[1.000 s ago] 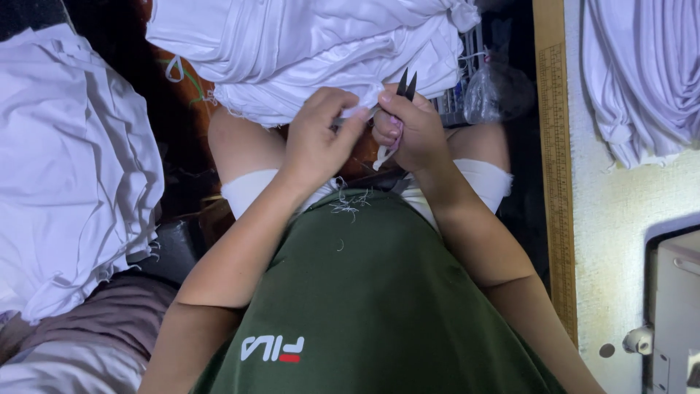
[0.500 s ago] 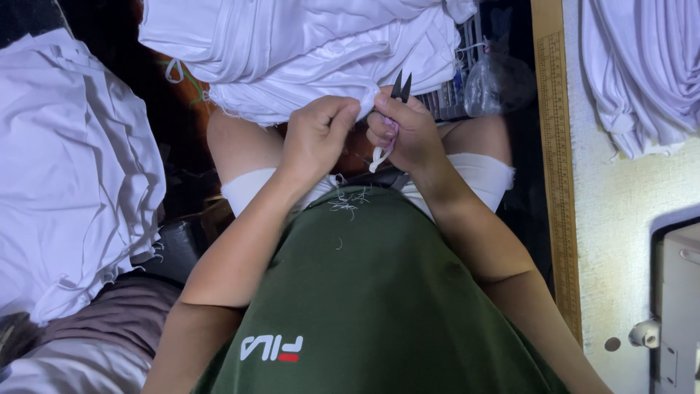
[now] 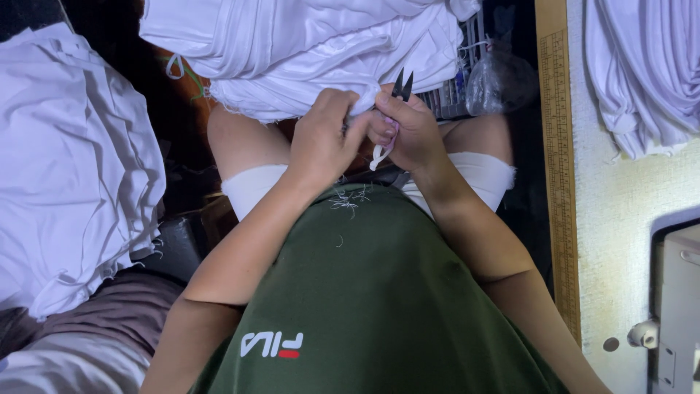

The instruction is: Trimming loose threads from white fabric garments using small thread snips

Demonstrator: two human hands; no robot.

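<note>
Left hand (image 3: 321,142) pinches the soft, limp white garment (image 3: 306,55) hem beside the right hand (image 3: 408,131), fist-closed on black thread snips (image 3: 401,85); fabric likely slumps unless held near the edge.

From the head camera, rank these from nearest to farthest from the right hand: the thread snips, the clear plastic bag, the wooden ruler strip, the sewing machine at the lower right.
1. Thread snips: held in the right hand, blades poking up.
2. Clear plastic bag: just to the right, slightly higher.
3. Wooden ruler strip: along the table edge, farther right.
4. Sewing machine: lower right corner.
</note>
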